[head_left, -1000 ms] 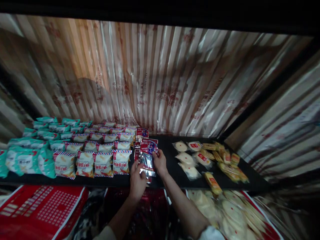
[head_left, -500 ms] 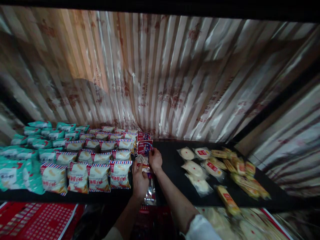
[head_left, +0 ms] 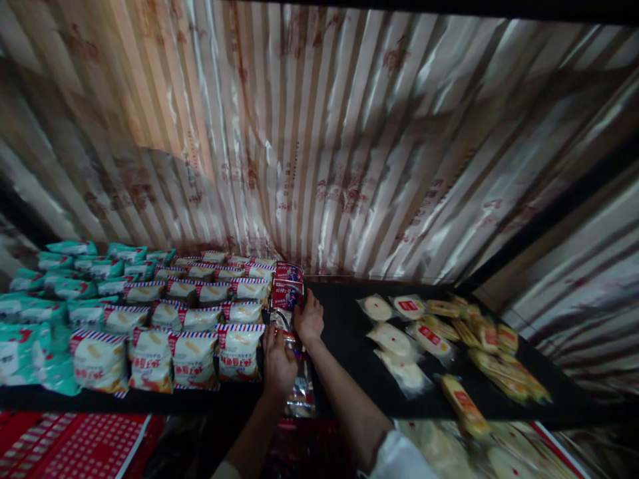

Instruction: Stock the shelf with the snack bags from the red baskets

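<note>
A column of dark-red and silver snack packets runs front to back on the black shelf [head_left: 344,372]. My right hand [head_left: 309,318] is closed at the right edge of a red snack packet [head_left: 286,297] in this column. At the lower left of the same packet is my left hand [head_left: 279,364], its fingers pressed together and the tips partly hidden. Behind it lies another red packet [head_left: 288,273]. Below the hands, a shiny packet [head_left: 302,392] shows near the shelf's front edge. White striped bags [head_left: 240,352] stand in rows just left of my left hand.
Teal bags [head_left: 57,359] fill the shelf's far left. To the right lie round white packets [head_left: 394,339] and yellow packs [head_left: 464,402]. Below the front edge is a red basket [head_left: 84,442]. Striped plastic sheeting [head_left: 319,133] hangs behind, with a dark bar across the top.
The red packet between my hands has tipped back and lies flatter against the one behind it. My right hand has shifted slightly. The view has tilted down a little.
</note>
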A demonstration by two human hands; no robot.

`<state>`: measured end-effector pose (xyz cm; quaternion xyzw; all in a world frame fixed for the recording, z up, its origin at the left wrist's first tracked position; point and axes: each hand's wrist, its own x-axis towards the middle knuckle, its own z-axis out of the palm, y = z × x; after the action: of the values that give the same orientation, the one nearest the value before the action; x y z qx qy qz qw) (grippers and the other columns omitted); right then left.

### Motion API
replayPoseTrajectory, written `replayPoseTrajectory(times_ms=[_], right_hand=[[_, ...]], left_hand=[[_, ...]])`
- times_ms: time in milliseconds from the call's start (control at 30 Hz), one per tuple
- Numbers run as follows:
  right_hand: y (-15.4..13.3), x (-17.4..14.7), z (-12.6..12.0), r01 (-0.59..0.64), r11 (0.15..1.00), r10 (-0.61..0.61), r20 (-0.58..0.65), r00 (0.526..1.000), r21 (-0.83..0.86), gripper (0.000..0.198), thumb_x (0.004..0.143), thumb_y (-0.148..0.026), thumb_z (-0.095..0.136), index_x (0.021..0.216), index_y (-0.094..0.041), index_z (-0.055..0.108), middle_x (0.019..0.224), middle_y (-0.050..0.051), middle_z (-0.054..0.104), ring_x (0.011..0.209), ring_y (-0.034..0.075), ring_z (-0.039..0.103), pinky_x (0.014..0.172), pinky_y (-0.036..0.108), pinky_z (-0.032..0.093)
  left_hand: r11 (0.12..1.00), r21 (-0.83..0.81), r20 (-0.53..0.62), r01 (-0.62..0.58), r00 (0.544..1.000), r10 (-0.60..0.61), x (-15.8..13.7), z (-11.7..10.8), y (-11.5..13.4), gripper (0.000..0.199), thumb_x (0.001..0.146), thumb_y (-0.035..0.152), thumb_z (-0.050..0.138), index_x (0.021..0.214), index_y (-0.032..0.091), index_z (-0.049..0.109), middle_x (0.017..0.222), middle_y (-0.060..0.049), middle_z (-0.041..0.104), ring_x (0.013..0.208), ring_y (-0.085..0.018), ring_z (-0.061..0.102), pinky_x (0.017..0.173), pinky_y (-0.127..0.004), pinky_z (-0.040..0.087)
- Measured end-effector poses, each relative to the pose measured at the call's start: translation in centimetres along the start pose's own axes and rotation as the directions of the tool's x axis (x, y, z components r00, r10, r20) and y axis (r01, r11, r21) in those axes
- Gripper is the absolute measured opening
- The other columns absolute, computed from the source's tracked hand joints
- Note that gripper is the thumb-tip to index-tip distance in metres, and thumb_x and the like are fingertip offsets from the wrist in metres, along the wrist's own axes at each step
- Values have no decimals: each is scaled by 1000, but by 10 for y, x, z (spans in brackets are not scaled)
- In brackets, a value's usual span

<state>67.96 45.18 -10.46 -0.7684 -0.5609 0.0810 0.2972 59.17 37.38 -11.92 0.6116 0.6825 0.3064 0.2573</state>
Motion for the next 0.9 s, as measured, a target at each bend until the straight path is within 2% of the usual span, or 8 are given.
replayPoseTrajectory(times_ms=[133, 267, 400, 567, 733, 900], right_hand=[[-2, 0, 1, 201, 979, -201, 1, 980, -29, 47, 84, -21, 44, 131, -17, 47, 140, 10, 40, 122, 26, 36, 102, 35, 32], [-7, 2, 1, 346, 937, -342, 74, 937, -48, 40, 88, -24, 42, 127, -19, 53, 142, 8, 39, 129, 25, 28, 104, 38, 30], [-9, 4, 2, 339, 936, -323, 152, 934, -95, 45, 88, -34, 45, 130, -20, 49, 144, 11, 37, 134, 28, 22, 102, 42, 31], [-5, 4, 6, 289, 950, -263, 192, 945, -120, 49, 87, -37, 47, 134, -25, 44, 147, 11, 33, 134, 29, 26, 101, 43, 32], [-3, 5, 13, 267, 961, -253, 159, 954, -74, 48, 85, -34, 49, 132, -25, 47, 145, 10, 35, 132, 31, 29, 101, 44, 32], [0, 3, 13, 335, 942, -336, 53, 940, 29, 44, 83, -29, 50, 126, -20, 52, 146, 12, 34, 134, 31, 23, 102, 48, 32]], left_hand=[[1000, 4, -4, -11, 1000, 11, -1, 3, -1, 56, 72, 4, 40, 127, 4, 49, 143, -15, 39, 137, -26, 24, 115, -37, 20], [999, 24, -7, -37, 999, 37, 0, 6, -4, 56, 72, 4, 40, 126, 4, 50, 144, -14, 38, 137, -26, 23, 115, -36, 20], [994, 60, -39, -87, 995, 89, -1, 11, -12, 55, 70, 4, 40, 124, 4, 52, 143, -14, 40, 137, -27, 24, 113, -37, 23], [966, 163, -109, -202, 969, 221, -2, 23, -22, 50, 72, 7, 41, 120, 6, 56, 137, -16, 46, 133, -32, 32, 110, -50, 25], [941, 237, -113, -241, 955, 273, -1, 26, -25, 47, 75, 7, 39, 119, 2, 55, 132, -23, 49, 128, -32, 40, 105, -46, 35], [916, 246, -65, -316, 938, 341, -2, 9, -18, 44, 81, 9, 36, 122, 4, 53, 133, -21, 48, 130, -31, 36, 105, -47, 35]])
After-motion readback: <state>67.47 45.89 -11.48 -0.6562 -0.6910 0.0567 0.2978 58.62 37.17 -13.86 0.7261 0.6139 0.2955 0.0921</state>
